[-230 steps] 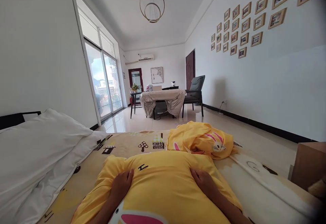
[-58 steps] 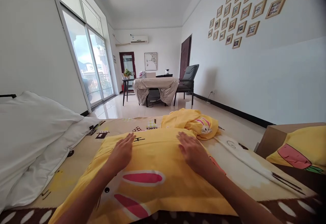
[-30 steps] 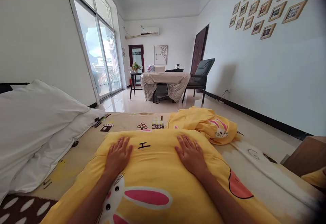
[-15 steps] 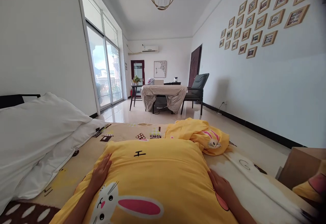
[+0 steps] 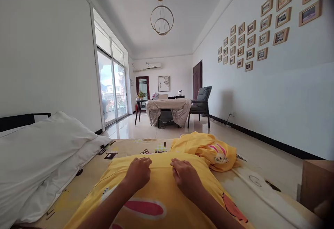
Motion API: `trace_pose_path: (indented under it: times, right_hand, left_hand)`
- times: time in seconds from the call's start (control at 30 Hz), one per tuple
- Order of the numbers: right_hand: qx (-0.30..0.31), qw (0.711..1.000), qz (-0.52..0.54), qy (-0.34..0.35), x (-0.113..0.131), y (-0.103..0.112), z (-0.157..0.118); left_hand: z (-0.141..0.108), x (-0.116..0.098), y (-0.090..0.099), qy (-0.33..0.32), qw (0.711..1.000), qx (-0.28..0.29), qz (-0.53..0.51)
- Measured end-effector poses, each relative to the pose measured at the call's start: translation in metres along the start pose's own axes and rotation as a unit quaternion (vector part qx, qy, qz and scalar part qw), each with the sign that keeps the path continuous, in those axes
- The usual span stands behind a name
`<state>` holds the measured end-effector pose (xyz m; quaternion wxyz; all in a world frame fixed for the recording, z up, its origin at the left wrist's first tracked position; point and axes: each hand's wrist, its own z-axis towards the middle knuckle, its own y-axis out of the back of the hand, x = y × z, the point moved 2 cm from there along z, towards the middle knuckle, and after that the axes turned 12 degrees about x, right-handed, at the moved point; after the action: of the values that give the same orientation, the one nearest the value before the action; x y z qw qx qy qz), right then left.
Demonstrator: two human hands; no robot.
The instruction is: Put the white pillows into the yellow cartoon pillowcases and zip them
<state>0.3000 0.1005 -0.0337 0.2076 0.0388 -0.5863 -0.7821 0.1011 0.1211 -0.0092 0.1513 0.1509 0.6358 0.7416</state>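
Observation:
A plump yellow pillow (image 5: 161, 187) with a printed white rabbit and pink ears lies on the bed in front of me. My left hand (image 5: 139, 173) is over its upper middle, fingers loosely bent and pointing right. Opposite it, my right hand (image 5: 186, 177) has its fingers a little apart and pointing left. A strip of yellow fabric with a seam shows between the hands. Neither hand visibly grips anything; the undersides of the fingers are hidden. My forearms cover part of the rabbit print.
White pillows (image 5: 52, 152) are stacked on the left. Crumpled yellow fabric (image 5: 206, 149) with a rabbit face lies beyond the pillow's right corner, on the patterned bed sheet (image 5: 122, 149). A cardboard box (image 5: 317, 183) stands at right. Farther off are a covered table (image 5: 168, 105) and a dark chair (image 5: 202, 104).
Both hands have left the pillow's sides and moved inward over its upper middle, close to each other. The view has tilted up slightly. The pillow stays in place.

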Motion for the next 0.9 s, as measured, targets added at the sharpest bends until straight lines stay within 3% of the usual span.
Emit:
trace_pose_path:
  times: [0.1,0.2,0.33,0.4,0.43,0.5,0.63,0.77,0.9]
  right_hand:
    - [0.002,1.0,-0.011,-0.017,0.029,-0.013,0.036]
    - [0.009,0.998,-0.021,-0.051,0.021,-0.052,0.055]
    - [0.05,0.998,-0.024,-0.041,0.0,-0.116,0.048]
    - [0.045,0.998,-0.018,-0.042,-0.002,-0.131,0.039]
    - [0.035,0.998,-0.014,-0.048,-0.003,-0.133,0.035]
    - [0.019,0.999,-0.015,-0.042,-0.006,-0.131,0.034]
    - [0.016,0.997,-0.034,-0.063,-0.031,-0.12,0.036]
    - [-0.001,0.993,-0.055,-0.108,-0.076,-0.112,0.017]
    - [-0.013,0.986,-0.039,-0.159,-0.133,-0.117,-0.013]
  left_hand:
    - [0.042,-0.025,-0.014,0.006,1.0,0.006,0.012]
    - [0.067,-0.024,-0.053,0.032,0.999,-0.015,0.006]
    - [0.065,-0.022,-0.117,0.047,0.998,-0.026,-0.013]
    - [0.055,-0.025,-0.133,0.039,0.996,-0.071,-0.039]
    - [0.052,-0.025,-0.135,0.031,0.993,-0.097,-0.055]
    - [0.053,-0.019,-0.137,0.024,0.993,-0.09,-0.074]
    - [0.064,0.01,-0.136,0.014,0.99,-0.077,-0.119]
    - [0.053,0.05,-0.131,0.032,0.984,-0.125,-0.126]
    - [0.016,0.098,-0.132,0.09,0.983,-0.128,-0.093]
